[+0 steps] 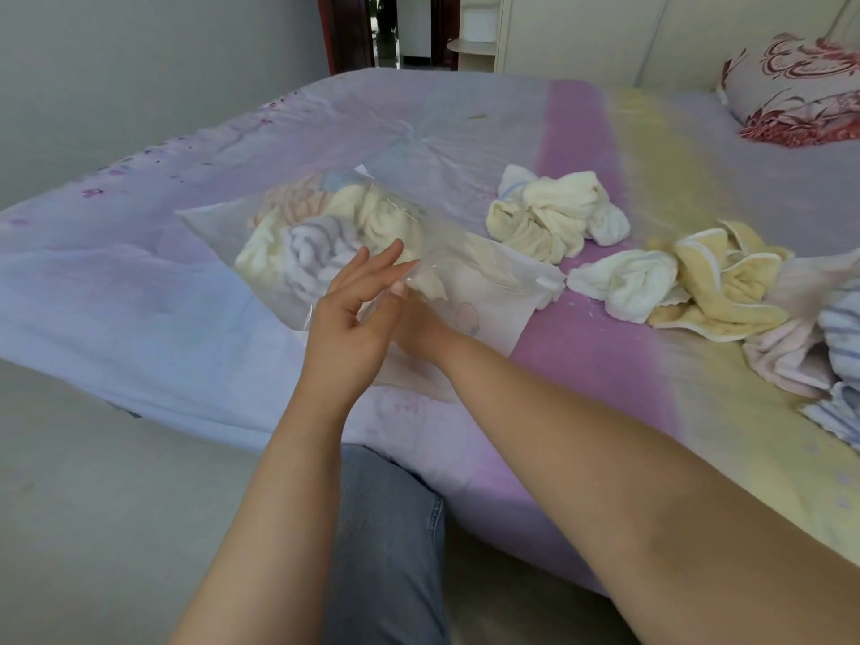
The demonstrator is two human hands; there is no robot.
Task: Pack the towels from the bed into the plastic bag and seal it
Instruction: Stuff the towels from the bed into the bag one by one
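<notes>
Bag (279,235) on bed (139,295), part-filled with towels; more towels (554,216) loose right. Left hand (349,314) pinches bag mouth edge, fingers spread. Right hand (419,323) behind left; grip unclear. Advice: hold mouth wide, push contents deep, keep seal strip clear.
</notes>
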